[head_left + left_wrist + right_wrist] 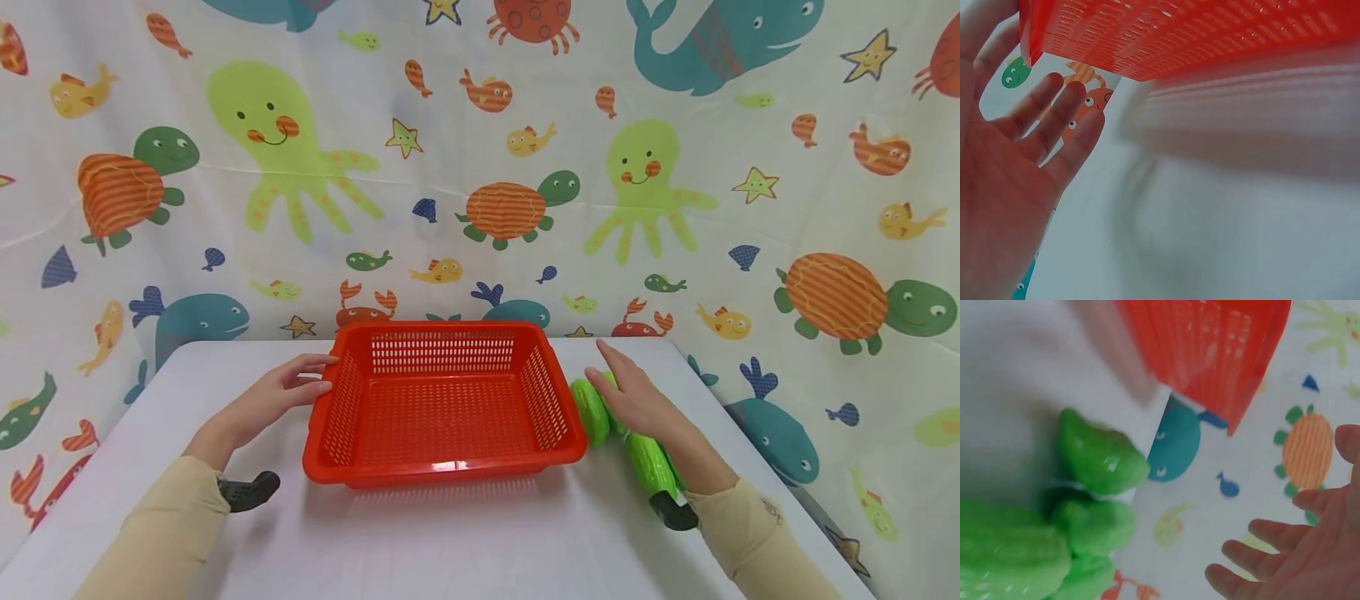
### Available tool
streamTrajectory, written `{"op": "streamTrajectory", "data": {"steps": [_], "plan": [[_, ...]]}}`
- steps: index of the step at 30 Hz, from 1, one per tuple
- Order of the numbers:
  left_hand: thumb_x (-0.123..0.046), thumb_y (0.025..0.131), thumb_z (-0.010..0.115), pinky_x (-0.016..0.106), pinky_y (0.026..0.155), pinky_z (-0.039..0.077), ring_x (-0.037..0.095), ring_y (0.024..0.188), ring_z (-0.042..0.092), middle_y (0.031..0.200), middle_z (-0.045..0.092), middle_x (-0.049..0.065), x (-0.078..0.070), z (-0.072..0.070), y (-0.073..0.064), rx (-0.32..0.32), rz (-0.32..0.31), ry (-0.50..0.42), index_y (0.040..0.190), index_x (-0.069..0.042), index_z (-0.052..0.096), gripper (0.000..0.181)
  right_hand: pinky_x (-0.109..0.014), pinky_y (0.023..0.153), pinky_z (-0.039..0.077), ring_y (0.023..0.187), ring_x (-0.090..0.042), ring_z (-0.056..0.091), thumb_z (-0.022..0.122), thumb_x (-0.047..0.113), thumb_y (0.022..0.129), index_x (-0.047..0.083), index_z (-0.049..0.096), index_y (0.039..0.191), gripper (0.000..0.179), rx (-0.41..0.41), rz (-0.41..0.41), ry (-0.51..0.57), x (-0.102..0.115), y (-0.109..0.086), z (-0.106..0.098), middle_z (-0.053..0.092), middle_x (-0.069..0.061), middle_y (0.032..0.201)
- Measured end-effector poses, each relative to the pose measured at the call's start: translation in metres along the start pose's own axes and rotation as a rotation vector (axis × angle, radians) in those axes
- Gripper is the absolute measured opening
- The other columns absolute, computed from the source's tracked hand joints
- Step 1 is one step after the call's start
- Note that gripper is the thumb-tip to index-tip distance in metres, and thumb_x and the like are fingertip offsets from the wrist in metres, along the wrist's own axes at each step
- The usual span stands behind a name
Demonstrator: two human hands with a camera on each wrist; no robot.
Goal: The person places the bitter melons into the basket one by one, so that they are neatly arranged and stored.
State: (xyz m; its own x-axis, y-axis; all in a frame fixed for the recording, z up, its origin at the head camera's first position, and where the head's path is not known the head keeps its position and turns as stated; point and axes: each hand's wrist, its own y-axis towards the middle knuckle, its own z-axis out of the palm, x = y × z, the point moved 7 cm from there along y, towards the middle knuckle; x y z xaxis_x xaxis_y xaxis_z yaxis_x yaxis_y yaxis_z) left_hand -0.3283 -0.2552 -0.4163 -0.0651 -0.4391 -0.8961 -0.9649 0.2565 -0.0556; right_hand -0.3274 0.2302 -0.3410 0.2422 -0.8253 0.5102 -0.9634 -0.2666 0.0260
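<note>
A red plastic basket with slotted walls stands on the white table; nothing lies inside it. My left hand is at the basket's left rim, fingers extended and fingertips at or close to the edge. In the left wrist view the fingers are loosely straight, with the basket wall above and beside them. To the right of the basket, my right hand hovers with its fingers spread and holds nothing. Below it lie several glossy green vegetable-like things, partly hidden by the hand and forearm in the head view.
The white table extends in front of the basket and to both sides. Behind it hangs a pale curtain printed with sea animals. A dark strap end sticks out at the left wrist, another at the right.
</note>
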Motion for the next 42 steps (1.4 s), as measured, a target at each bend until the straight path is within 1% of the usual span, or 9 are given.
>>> {"op": "streamTrajectory", "data": {"steps": [7,11,18,24,28,31,36,39,42], "plan": [[-0.043,0.095,0.060,0.066,0.098,0.040,0.040,0.124,0.049,0.147,0.036,0.019,0.003,0.001,-0.002,0.011,-0.005,-0.016,0.151,-0.017,0.031,0.068,-0.068,0.109,0.020,0.143,-0.046,0.017,0.037,0.057,0.100,0.009,0.015,0.157,0.077,-0.027,0.069,-0.002,-0.034,-0.010,-0.015,0.020,-0.024,0.158],[-0.041,0.096,0.060,0.066,0.097,0.041,0.040,0.124,0.049,0.147,0.037,0.020,0.004,0.000,-0.002,0.014,0.003,-0.024,0.150,-0.017,0.032,0.066,-0.070,0.106,0.024,0.140,-0.050,0.022,0.037,0.056,0.101,0.006,0.018,0.156,0.076,-0.019,0.097,0.002,-0.052,-0.018,-0.018,0.022,-0.028,0.156],[-0.041,0.095,0.060,0.065,0.098,0.041,0.039,0.123,0.050,0.147,0.037,0.018,0.004,0.001,-0.003,0.013,0.011,-0.024,0.150,-0.018,0.031,0.066,-0.070,0.098,0.036,0.131,-0.052,0.035,0.048,0.045,0.101,0.003,0.028,0.152,0.068,-0.044,0.085,-0.029,-0.084,-0.033,-0.021,0.031,-0.030,0.150],[-0.042,0.095,0.060,0.065,0.098,0.041,0.039,0.123,0.050,0.148,0.036,0.018,0.003,0.001,-0.003,0.019,0.010,-0.019,0.151,-0.018,0.030,0.067,-0.067,0.094,0.042,0.125,-0.050,0.043,0.059,0.032,0.098,0.000,0.043,0.142,0.057,-0.043,0.027,-0.032,-0.104,-0.050,-0.024,0.043,-0.029,0.141],[-0.042,0.095,0.060,0.066,0.097,0.041,0.039,0.123,0.050,0.148,0.036,0.018,0.003,0.000,-0.001,0.023,0.008,-0.017,0.151,-0.019,0.030,0.067,-0.065,0.092,0.044,0.122,-0.050,0.046,0.062,0.031,0.097,0.001,0.050,0.137,0.051,-0.031,0.020,-0.020,-0.119,-0.060,-0.024,0.048,-0.027,0.137],[-0.042,0.095,0.060,0.066,0.098,0.040,0.039,0.123,0.050,0.148,0.035,0.018,0.003,0.001,-0.001,0.024,0.007,-0.023,0.151,-0.019,0.030,0.068,-0.066,0.091,0.045,0.122,-0.051,0.045,0.063,0.030,0.096,0.000,0.053,0.135,0.050,-0.016,0.026,0.010,-0.133,-0.068,-0.022,0.050,-0.026,0.136],[-0.041,0.095,0.061,0.066,0.097,0.041,0.038,0.122,0.051,0.149,0.035,0.018,0.004,0.002,0.000,0.030,0.012,-0.024,0.151,-0.019,0.030,0.068,-0.068,0.092,0.041,0.125,-0.055,0.041,0.063,0.030,0.096,0.000,0.051,0.137,0.052,0.042,0.063,0.099,-0.154,-0.080,-0.014,0.046,-0.027,0.140],[-0.042,0.095,0.061,0.065,0.097,0.041,0.038,0.122,0.051,0.149,0.035,0.017,0.004,0.003,0.000,0.030,0.014,-0.021,0.151,-0.019,0.030,0.068,-0.069,0.094,0.040,0.127,-0.056,0.038,0.062,0.030,0.096,0.002,0.049,0.139,0.052,0.084,0.088,0.165,-0.163,-0.083,-0.008,0.042,-0.027,0.144],[-0.042,0.095,0.061,0.065,0.097,0.041,0.038,0.123,0.050,0.149,0.034,0.017,0.004,0.002,-0.001,0.027,0.011,-0.020,0.151,-0.019,0.029,0.069,-0.068,0.095,0.040,0.128,-0.056,0.038,0.062,0.028,0.097,0.003,0.048,0.140,0.052,0.113,0.084,0.210,-0.167,-0.083,-0.003,0.039,-0.028,0.147]]}}
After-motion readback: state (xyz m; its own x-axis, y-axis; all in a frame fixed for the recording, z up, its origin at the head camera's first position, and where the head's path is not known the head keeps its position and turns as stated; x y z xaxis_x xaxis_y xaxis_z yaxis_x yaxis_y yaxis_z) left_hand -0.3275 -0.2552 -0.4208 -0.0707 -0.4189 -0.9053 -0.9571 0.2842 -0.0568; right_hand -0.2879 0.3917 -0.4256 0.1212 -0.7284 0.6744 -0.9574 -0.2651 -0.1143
